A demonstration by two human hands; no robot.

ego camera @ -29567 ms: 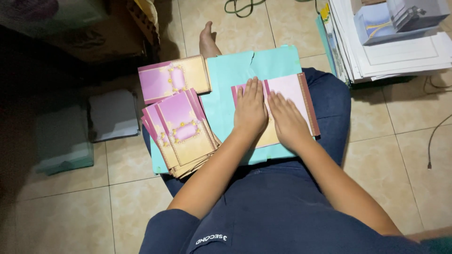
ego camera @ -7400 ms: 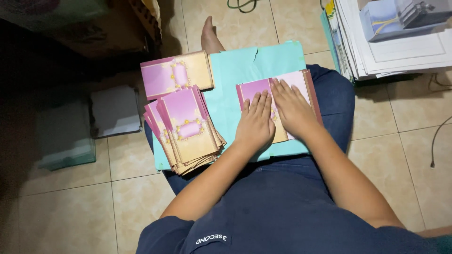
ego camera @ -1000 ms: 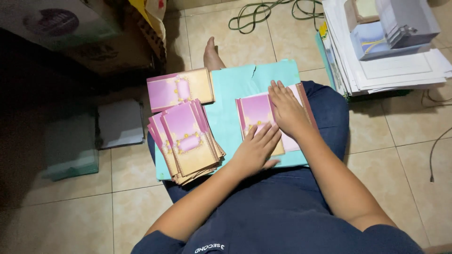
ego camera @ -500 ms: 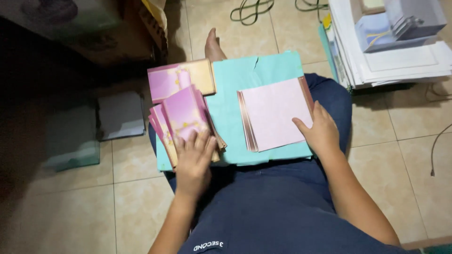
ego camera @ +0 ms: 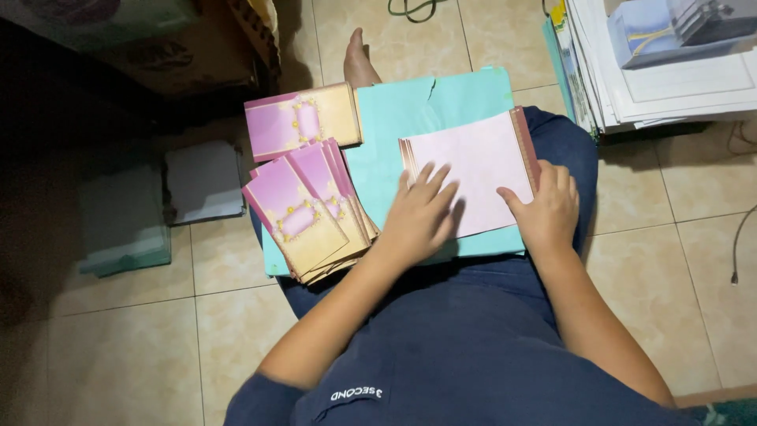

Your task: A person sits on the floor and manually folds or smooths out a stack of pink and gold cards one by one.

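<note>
Pink sheets (ego camera: 473,170) lie blank side up in a stack at the right edge of the teal board (ego camera: 426,110) on the person's lap. Left hand (ego camera: 422,213) presses flat and open on the stack's lower left corner; right hand (ego camera: 548,213) rests open at its lower right corner, gripping nothing. Fanned pink-and-gold cards (ego camera: 303,213) overhang the board's left edge, 1 pink-and-gold card (ego camera: 303,122) lies at the top left corner, and white paper stacks (ego camera: 670,79) sit on the floor beyond.

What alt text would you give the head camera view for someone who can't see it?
A seated person's left hand and right hand rest on a pale pink sheet stack atop a teal board across their lap. A fanned pile of pink-and-gold cards lies beside it.
</note>
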